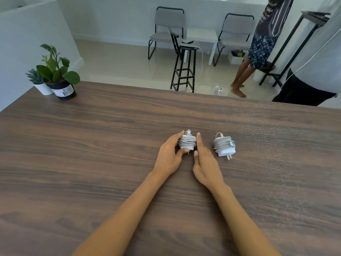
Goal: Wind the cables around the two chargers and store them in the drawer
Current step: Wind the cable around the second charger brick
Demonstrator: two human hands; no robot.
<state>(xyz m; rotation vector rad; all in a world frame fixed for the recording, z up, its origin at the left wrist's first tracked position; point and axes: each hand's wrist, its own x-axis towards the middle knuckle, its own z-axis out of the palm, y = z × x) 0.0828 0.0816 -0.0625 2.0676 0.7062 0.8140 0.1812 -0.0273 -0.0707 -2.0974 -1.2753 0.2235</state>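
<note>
Two wound chargers lay on the wooden desk (pixel 92 137), roughly central and toward the near half, with both cables already coiled; no drawer was in view.

Item 1, left charger (pixel 187 142): white plug block wrapped in many turns of grey-white cable, connector end poking up at the top, one metal prong showing underneath. It sat between both hands. The left hand (pixel 168 156) cupped its left side, fingers curved round the coil and thumb pressed at the lower front edge. The right hand (pixel 205 163) lay flat against its right side, fingers straight and together, touching the coil rather than gripping. Judged purpose: to keep the last turns from springing loose and steady the bundle for lifting.

Item 2, right charger (pixel 224 145): same type, cable wound tight, loose end tucked across the coil, short connector loop at the top, prongs pointing toward the near edge. It rested just beside the right hand, untouched, apparently set aside as finished.

Other items: two potted plants (pixel 55 71) at the far left corner of the desk. Beyond the far edge stood a black stool (pixel 184 67), grey chairs and a standing person (pixel 258 52).
</note>
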